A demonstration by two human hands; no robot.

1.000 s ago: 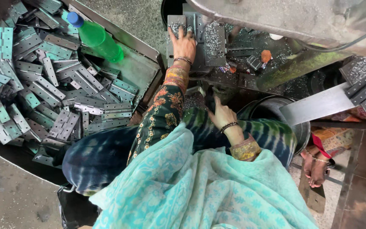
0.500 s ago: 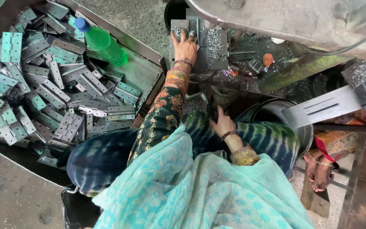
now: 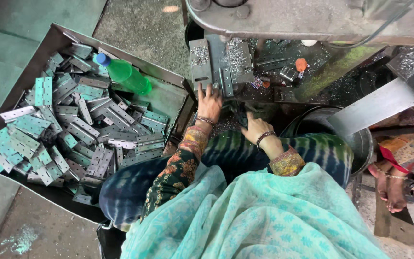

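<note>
My left hand reaches forward to the machine bed, its spread fingertips touching the near edge of a grey metal hinge that lies open there with metal shavings on it. My right hand, with a bangle at the wrist, rests lower, by the dark edge under the bed above my lap. Its fingers are curled, and what they hold is hidden. Patterned sleeves and a teal shawl cover my arms and lap.
A large metal tray on my left holds several grey and teal hinges and a green bottle with a blue cap. A steel bucket and a slanted metal chute are on the right. Another person's feet are at far right.
The view has tilted, so the machine bed sits lower in the frame. My left hand has slid back from on top of the hinge to its near edge. My right hand has barely moved.
</note>
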